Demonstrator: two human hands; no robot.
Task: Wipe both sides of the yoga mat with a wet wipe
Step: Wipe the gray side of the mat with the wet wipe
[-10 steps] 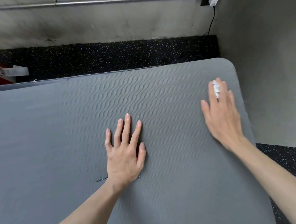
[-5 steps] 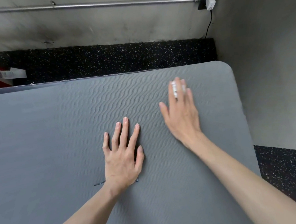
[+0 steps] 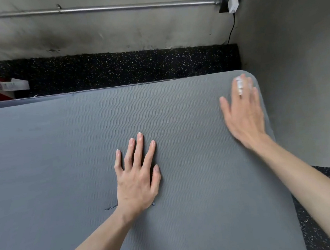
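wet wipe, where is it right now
In the head view the wet wipe is under the right hand's fingers, on the yoga mat's far right corner.

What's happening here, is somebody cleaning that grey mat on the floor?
Yes. A person is wiping a grey yoga mat laid on a dark speckled floor. The left hand lies flat with fingers spread on the middle of the mat, holding it down. The right hand presses a white wet wipe under its fingers near the mat's far right corner; it looks blurred, so it is probably mid-stroke. Only the top side shows.
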